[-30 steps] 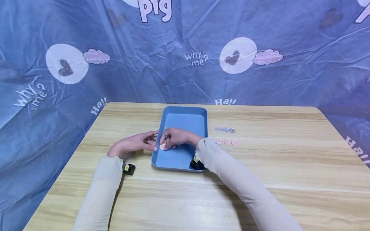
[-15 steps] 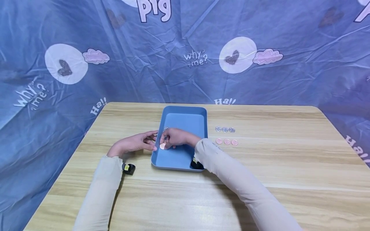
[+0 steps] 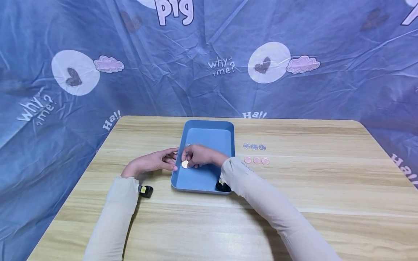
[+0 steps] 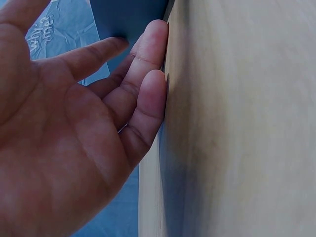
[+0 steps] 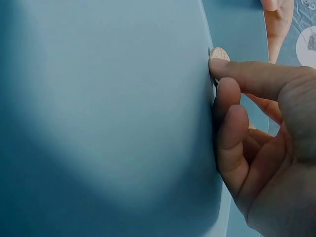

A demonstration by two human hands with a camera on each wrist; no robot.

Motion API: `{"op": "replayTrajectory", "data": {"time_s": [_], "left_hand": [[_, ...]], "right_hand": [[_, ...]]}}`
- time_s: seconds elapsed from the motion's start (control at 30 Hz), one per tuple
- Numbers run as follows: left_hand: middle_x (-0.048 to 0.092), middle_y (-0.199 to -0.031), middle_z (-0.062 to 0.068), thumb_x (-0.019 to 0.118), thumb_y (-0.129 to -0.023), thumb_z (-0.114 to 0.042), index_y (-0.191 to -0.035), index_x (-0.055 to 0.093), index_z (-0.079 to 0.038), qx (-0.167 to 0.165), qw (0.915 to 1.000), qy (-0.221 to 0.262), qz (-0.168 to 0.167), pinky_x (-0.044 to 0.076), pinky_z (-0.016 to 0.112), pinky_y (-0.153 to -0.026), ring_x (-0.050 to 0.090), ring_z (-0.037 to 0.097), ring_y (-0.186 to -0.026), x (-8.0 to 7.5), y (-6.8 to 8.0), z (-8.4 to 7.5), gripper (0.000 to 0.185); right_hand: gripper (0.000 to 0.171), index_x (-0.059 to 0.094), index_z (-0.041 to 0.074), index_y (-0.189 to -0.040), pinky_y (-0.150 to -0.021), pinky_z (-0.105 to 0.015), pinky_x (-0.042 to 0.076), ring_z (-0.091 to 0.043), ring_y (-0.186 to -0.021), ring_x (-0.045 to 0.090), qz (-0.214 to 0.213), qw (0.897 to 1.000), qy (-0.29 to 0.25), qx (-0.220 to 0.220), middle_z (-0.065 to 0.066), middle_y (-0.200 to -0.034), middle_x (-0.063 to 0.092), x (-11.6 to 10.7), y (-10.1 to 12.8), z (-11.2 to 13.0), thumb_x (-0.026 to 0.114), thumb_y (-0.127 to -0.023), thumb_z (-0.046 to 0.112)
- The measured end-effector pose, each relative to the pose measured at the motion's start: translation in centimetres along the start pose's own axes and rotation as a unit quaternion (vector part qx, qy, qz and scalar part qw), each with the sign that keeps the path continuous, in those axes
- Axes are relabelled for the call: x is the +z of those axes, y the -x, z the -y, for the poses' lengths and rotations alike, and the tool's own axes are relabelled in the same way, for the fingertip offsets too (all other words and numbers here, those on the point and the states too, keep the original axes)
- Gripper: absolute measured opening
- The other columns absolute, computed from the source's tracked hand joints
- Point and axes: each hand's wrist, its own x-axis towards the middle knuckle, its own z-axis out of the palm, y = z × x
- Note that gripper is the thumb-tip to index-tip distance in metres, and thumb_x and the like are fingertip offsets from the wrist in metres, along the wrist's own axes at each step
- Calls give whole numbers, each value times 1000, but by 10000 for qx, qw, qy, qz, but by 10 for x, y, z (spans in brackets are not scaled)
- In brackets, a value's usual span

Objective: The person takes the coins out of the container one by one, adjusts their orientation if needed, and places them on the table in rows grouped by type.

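A blue tray (image 3: 210, 125) lies in the middle of the wooden table (image 3: 294, 188). My right hand (image 3: 188, 160) is inside the tray near its left wall, fingers curled, pinching a coin (image 3: 185, 164) at its fingertips. In the right wrist view the forefinger tip covers most of that coin (image 5: 219, 53), which touches the tray floor (image 5: 108, 118). A silver coin (image 3: 187, 145) lies just beyond the hand. My left hand (image 3: 168, 159) rests flat on the table against the tray's left rim, fingers straight (image 4: 150, 64), holding nothing.
Right of the tray a row of three silver coins (image 3: 254, 146) lies above a row of three copper coins (image 3: 256, 160). A blue printed cloth (image 3: 209, 65) hangs behind and beside the table. Bare wood stretches along the front and far right.
The right hand has tipped the coin up at its fingertips, so it now catches the light. The left hand has stayed where it was.
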Motion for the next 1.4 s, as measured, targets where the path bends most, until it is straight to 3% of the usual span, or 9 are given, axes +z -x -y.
{"op": "replayTrajectory", "data": {"time_s": [0.53,1.0,1.13,1.3,1.4], "left_hand": [[41,-140,22,69,-89,-24,-155,14,-6,-10,10000,4,25,38,42,-107,53,24,-118,-1,0,0,87],[40,-139,22,69,-90,-23,-155,13,-6,-10,9999,85,71,41,39,-105,53,23,-116,0,0,0,88],[40,-139,23,69,-90,-23,-155,12,-5,-15,10000,68,69,41,39,-105,53,24,-116,0,2,-2,88],[39,-140,23,69,-90,-22,-155,12,-4,-26,10000,18,46,39,42,-107,52,26,-119,1,2,-2,88],[39,-140,23,69,-90,-22,-155,13,-4,-7,10000,39,49,38,43,-108,52,26,-119,1,1,-1,88]], "right_hand": [[16,64,5,-97,-54,-21,46,-11,-54,53,0,9997,72,-235,-1,-73,59,-4,0,-2,70,-83,-1],[14,65,3,-97,-57,-21,47,-10,-58,54,96,9988,-319,-367,0,-72,62,-11,1,0,67,-84,-3],[17,65,2,-98,-61,-26,52,-12,-62,56,-44,9979,-438,-465,-2,-72,63,-19,4,7,66,-83,-6],[18,65,3,-102,-71,-41,56,-20,-69,59,-423,9954,-712,-474,-4,-76,64,-32,15,12,67,-85,-2],[18,66,5,-103,-67,-40,53,-27,-71,60,-750,9913,-1023,-348,-6,-79,67,-41,24,12,68,-86,2]]}}
